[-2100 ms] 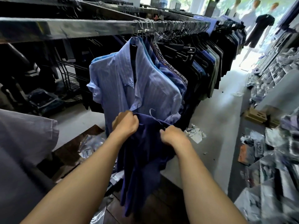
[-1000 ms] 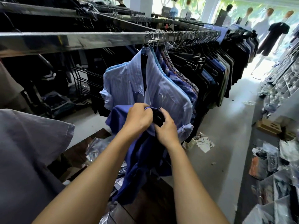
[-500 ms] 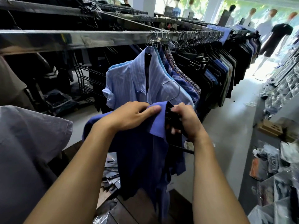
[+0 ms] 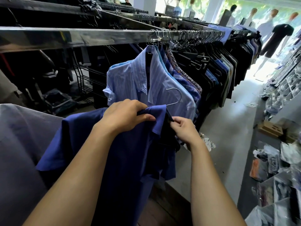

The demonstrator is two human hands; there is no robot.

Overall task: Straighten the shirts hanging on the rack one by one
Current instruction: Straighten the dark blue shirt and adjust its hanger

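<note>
A dark blue shirt (image 4: 123,152) on a black hanger with a wire hook (image 4: 176,97) is off the rail, held low in front of me. My left hand (image 4: 125,116) grips its collar from the left. My right hand (image 4: 184,129) pinches the dark hanger edge at the shirt's open front. Behind them a light blue striped shirt (image 4: 130,79) hangs first on the chrome rail (image 4: 81,36), followed by several blue, patterned and dark shirts (image 4: 211,69).
A grey shirt (image 4: 19,144) fills the lower left. Plastic packets and boxes (image 4: 273,157) litter the floor at right. A grey aisle floor (image 4: 228,128) runs beside the rack. Mannequins (image 4: 276,35) stand by the bright windows at the back.
The dark blue shirt has come up from knee height and spread out over the hanger. My left hand stayed on the collar; my right hand slid to the hanger edge at the front.
</note>
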